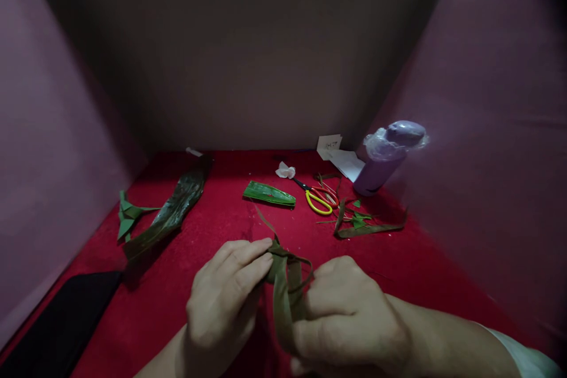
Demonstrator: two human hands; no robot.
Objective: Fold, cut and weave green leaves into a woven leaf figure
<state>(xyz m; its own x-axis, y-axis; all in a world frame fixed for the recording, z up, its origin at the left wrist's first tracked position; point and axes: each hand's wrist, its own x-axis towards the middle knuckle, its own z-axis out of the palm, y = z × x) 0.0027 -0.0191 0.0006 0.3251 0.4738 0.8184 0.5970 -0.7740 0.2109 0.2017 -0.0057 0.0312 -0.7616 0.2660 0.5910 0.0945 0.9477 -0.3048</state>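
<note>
Low in the middle of the head view, both my hands are on a brownish-green leaf strip, which is folded and looped near its top. My left hand pinches the folded part from the left, fingers pressed together. My right hand is closed on the looped strip from the right; its fingertips are partly hidden. A thin end of the strip sticks up beyond my left fingertips. Past the hands lies a short green leaf piece. Scissors with one yellow and one red handle loop lie beside it.
A long dark leaf and a folded green leaf shape lie at left, above a black flat object. At right are leaf scraps, white papers, crumpled tissue and a purple plastic-topped container. Walls enclose the red cloth.
</note>
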